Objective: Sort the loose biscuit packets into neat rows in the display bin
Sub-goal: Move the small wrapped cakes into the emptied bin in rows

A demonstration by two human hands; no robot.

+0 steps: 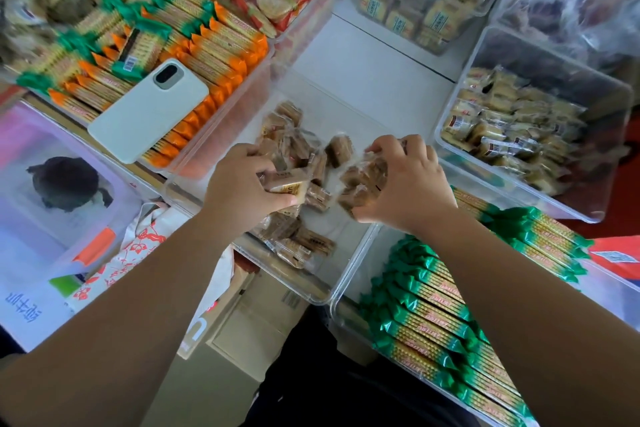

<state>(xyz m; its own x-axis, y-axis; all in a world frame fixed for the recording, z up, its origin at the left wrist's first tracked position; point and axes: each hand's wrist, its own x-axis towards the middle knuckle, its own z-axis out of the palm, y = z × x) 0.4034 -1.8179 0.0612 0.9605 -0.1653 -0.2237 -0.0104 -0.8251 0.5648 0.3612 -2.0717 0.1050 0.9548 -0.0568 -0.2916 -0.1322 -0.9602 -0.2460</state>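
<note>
Clear plastic forms the display bin in the middle, where brown biscuit packets lie loose and jumbled across its floor. The left hand is curled around one pale packet pinched between thumb and fingers, while the right hand clutches a small bunch of packets just beside it. A white phone rests on the orange-wrapped packets in the neighbouring bin.

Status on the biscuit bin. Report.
Left hand gripping a brown packet. Right hand clutching several. Clear bin still jumbled, no rows. Nothing blocking.
</note>
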